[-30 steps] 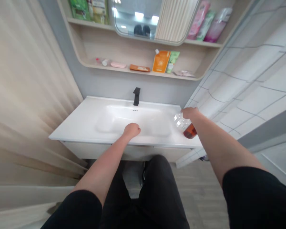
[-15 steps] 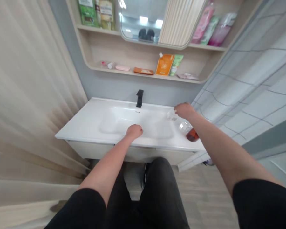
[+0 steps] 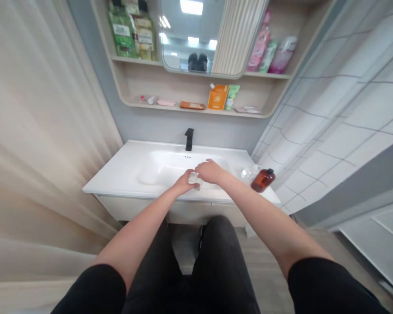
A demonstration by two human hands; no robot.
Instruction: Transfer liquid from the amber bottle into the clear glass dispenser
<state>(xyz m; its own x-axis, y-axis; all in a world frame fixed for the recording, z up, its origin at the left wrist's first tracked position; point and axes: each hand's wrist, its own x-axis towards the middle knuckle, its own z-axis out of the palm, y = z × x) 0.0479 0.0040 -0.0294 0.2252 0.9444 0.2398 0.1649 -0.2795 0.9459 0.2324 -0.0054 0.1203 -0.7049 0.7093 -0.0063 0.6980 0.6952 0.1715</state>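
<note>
Clear container [image 3: 193, 177] judged light, stiff, slippery; gripped in left hand [image 3: 183, 184]; best grasped by sides; right hand [image 3: 210, 171] at two o'clock, finger closure cannot be told.

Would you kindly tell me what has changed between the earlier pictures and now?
The right hand has moved left from the counter's right end, bringing a small clear container over the sink. The left hand, formerly holding nothing visible, now grips it, with the right hand against it. The amber bottle and black faucet stayed put.
</note>
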